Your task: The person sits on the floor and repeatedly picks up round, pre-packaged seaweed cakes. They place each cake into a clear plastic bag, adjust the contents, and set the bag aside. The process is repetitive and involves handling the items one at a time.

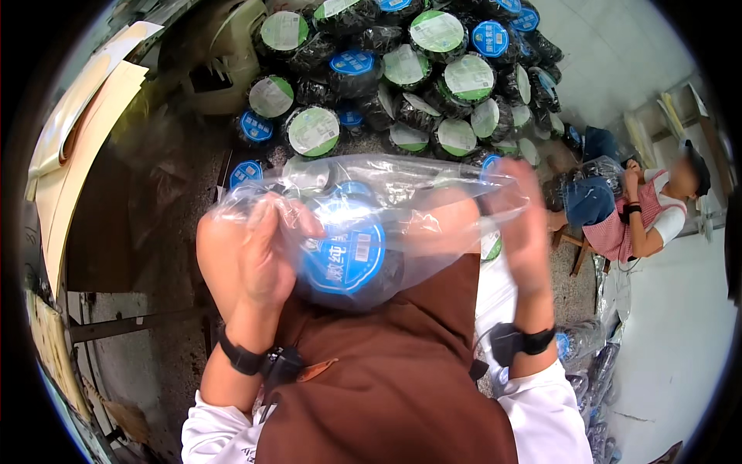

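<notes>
Across my lap stretches a clear plastic bag (437, 226), creased and shiny. A round dark pack with a blue label (348, 255) rests between my thighs; I see it through the film and cannot tell whether it is fully inside. Its label bears writing and a printed code. My left hand (266, 255) grips the bag's left end in bunched folds, with fingers beside the label. At the bag's right end, my right hand (524, 220) is raised and blurred. The film touches it, but whether the fingers are closed on the film is unclear.
Beyond my knees lies a heap of film-wrapped dark packs (394, 81) with green or blue round labels. A seated co-worker (635, 214) handles a wrapped bundle at right. Cardboard sheets (87, 151) stand at left. More wrapped packs (600, 371) lie along the right wall.
</notes>
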A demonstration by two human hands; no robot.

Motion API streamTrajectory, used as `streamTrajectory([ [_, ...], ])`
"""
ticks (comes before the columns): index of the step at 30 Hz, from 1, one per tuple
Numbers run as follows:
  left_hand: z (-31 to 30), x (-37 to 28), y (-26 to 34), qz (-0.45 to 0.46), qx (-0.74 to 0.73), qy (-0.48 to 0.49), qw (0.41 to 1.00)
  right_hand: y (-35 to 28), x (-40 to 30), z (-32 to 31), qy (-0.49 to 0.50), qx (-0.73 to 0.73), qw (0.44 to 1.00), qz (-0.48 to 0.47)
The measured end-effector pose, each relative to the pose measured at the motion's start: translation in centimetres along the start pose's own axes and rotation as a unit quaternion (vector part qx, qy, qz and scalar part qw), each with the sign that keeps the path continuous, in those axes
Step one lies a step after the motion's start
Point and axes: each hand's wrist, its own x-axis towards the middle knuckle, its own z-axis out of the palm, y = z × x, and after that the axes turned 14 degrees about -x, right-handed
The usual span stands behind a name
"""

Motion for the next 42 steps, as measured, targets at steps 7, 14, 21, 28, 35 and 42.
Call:
streamTrajectory([
  [7,-3.0,-0.7,-2.0,-0.043,-0.177,0.204,0.962,0.3,1.5,9.9,-0.105,0.509,0.849,0.089],
  [14,-5.4,0.1,-1.0,-0.256,-0.226,-0.272,0.900,0.2,-0.8,14.0,-0.160,0.065,0.984,0.047],
  [21,-0.4,-3.5,-0.8,-0.235,0.162,-0.079,0.955,-2.4,-0.8,12.7,-0.285,0.022,0.951,0.119],
  [28,1.4,-3.4,-2.3,-0.073,0.116,0.070,0.988,-6.4,0.3,12.3,-0.151,-0.256,0.931,-0.214],
  [35,0.8,-4.3,-3.4,0.003,0.453,-0.213,0.866,-8.9,-0.1,13.8,-0.226,-0.471,0.798,-0.299],
  [42,0.8,-4.7,-2.8,0.055,0.431,-0.163,0.886,-10.8,-0.5,11.3,-0.229,-0.239,0.881,-0.339],
])
